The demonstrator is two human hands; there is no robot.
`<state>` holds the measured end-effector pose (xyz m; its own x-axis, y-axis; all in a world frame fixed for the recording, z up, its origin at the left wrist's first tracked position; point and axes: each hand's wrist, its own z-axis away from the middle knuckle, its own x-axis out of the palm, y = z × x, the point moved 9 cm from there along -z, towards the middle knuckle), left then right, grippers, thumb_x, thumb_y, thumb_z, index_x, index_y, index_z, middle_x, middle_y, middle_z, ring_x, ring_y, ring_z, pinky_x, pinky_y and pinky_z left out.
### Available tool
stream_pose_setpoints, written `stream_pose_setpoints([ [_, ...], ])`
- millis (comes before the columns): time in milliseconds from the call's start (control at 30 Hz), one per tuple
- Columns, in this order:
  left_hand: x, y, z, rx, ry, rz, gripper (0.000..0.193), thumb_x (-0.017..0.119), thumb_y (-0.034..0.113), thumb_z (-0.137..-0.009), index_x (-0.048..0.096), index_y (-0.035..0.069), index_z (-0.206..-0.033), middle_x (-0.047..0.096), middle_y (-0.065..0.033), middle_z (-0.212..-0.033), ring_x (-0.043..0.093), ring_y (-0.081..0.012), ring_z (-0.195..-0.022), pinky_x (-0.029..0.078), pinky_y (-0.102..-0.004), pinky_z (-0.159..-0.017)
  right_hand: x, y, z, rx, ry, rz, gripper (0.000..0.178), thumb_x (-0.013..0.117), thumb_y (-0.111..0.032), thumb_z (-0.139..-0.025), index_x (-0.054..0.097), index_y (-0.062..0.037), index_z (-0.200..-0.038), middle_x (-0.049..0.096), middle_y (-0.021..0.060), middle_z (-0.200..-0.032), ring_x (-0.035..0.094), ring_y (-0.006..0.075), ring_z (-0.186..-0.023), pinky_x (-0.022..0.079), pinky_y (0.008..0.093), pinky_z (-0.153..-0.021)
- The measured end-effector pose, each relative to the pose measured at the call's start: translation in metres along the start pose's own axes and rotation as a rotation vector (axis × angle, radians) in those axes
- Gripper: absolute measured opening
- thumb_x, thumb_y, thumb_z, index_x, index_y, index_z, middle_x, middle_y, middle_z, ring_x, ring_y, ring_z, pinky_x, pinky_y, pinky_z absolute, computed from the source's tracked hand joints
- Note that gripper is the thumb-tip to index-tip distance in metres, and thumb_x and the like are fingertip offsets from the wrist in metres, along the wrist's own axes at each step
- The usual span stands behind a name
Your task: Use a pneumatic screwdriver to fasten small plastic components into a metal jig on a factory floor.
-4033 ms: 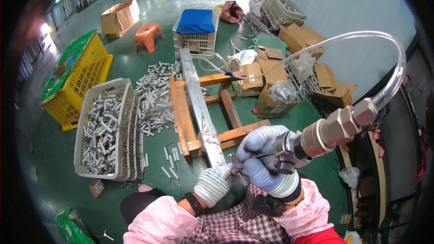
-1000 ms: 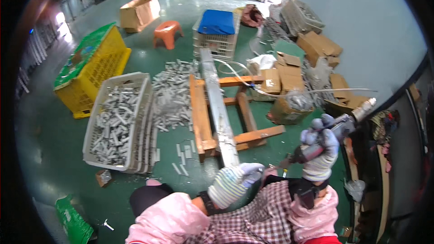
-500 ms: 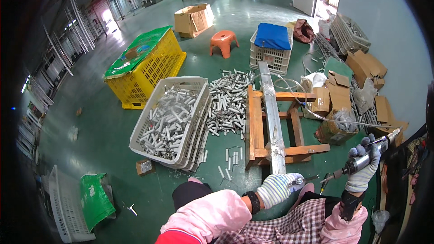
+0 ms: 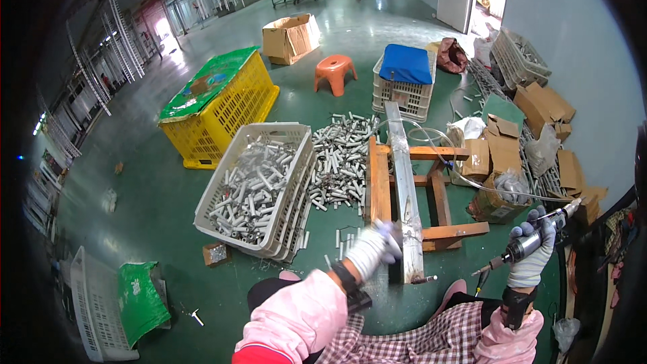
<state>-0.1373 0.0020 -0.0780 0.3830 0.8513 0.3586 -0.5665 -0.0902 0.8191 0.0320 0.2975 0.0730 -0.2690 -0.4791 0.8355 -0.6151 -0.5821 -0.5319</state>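
My right hand (image 4: 532,256), in a striped glove, grips a pneumatic power tool (image 4: 524,248) with a thin bit (image 4: 481,271) pointing left. A clear hose runs from the tool's far end. My left hand (image 4: 374,251), also gloved, is over the near left of a metal bar (image 4: 406,209) lying along a wooden frame (image 4: 377,182); motion smears its fingers, so I cannot tell what they hold. A small rod-like piece (image 4: 424,280) is at the bar's near end, apart from both hands. Beyond my left hand a heap of short grey-white cylinders (image 4: 340,162) covers the floor.
A white crate (image 4: 296,209) full of similar cylinders stands left of the heap. Behind it are a yellow crate (image 4: 232,118), an orange stool (image 4: 334,74) and a blue-topped crate (image 4: 404,98). Cardboard boxes (image 4: 502,145) line the right wall; another white crate (image 4: 91,303) is at lower left.
My left hand has moved left, away from the tool's bit and from the small piece near it. The tool in my right hand has shifted slightly left.
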Motion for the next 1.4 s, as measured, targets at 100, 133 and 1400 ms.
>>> stream_pose_setpoints([
  [100, -0.04, 0.112, 0.006, 0.555, 0.064, 0.245, 0.037, 0.05, 0.043, -0.092, 0.057, 0.008, -0.104, 0.064, -0.0097, -0.101, 0.062, -0.0196, -0.069, 0.051, -0.0288, -0.054, 0.006, -0.003, 0.004, -0.011, 0.043, -0.008, 0.033, 0.056, -0.023, -0.09, 0.051, -0.0056, -0.118, 0.062, 0.0079, -0.099, 0.058, 0.0142, -0.067, 0.053, 0.0331, -0.064],
  [133, -0.076, 0.116, 0.012, 0.554, 0.174, 0.378, 0.038, 0.05, 0.043, -0.092, 0.056, 0.008, -0.106, 0.063, -0.01, -0.103, 0.062, -0.0199, -0.073, 0.052, -0.0291, -0.058, 0.011, 0.0, 0.005, -0.001, 0.012, -0.007, 0.033, 0.055, -0.023, -0.091, 0.051, -0.0062, -0.119, 0.062, 0.0078, -0.099, 0.06, 0.0147, -0.067, 0.054, 0.0338, -0.064],
  [1400, -0.241, -0.22, -0.09, -0.255, 0.063, -2.084, 0.039, 0.048, 0.014, -0.086, 0.05, 0.025, -0.123, 0.031, -0.0094, -0.144, 0.058, -0.0279, -0.105, 0.047, -0.042, -0.081, 0.016, 0.061, -0.003, 0.187, 0.19, 0.045, 0.036, 0.055, -0.019, -0.091, 0.048, -0.0026, -0.123, 0.054, 0.0029, -0.094, 0.039, 0.0064, -0.056, 0.037, 0.0251, -0.058],
])
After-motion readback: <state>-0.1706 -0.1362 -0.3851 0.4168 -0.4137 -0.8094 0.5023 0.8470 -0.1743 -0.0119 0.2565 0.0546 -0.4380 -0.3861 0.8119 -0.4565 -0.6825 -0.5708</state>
